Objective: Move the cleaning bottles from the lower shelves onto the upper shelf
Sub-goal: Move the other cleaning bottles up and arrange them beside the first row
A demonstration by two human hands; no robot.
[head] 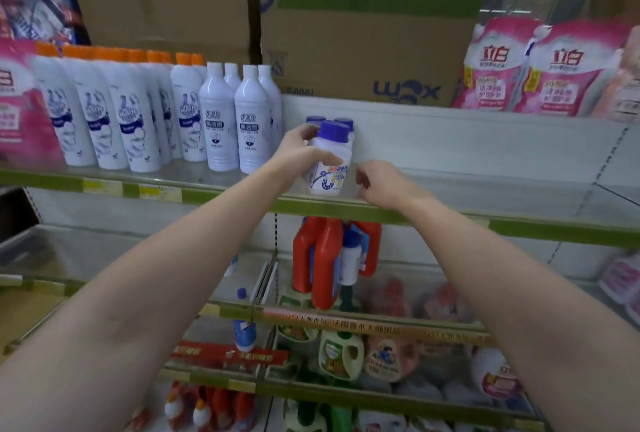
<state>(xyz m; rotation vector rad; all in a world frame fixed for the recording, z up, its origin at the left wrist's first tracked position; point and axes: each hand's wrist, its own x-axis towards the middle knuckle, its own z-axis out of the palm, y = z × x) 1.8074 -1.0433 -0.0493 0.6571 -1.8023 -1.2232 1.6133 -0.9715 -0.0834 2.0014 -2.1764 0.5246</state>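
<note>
Centre of frame: left hand [298, 151] wraps a white blue-capped bottle [330, 158] from its left side, fingers curled round the body. Bottle stands nearly upright, long axis vertical, base at the front edge of the upper shelf [450, 220]. Right hand [381, 186] sits just beside the bottle's lower right, fingers curled, holding nothing (contact with the bottle not clear). Left hand is the nearer, already on it.

Two more blue caps [343, 123] directly behind. Tall white bottles [252, 127] crowd close on the left; open shelf lies to the right. Lower centre: red jugs [325, 258] remain below.
</note>
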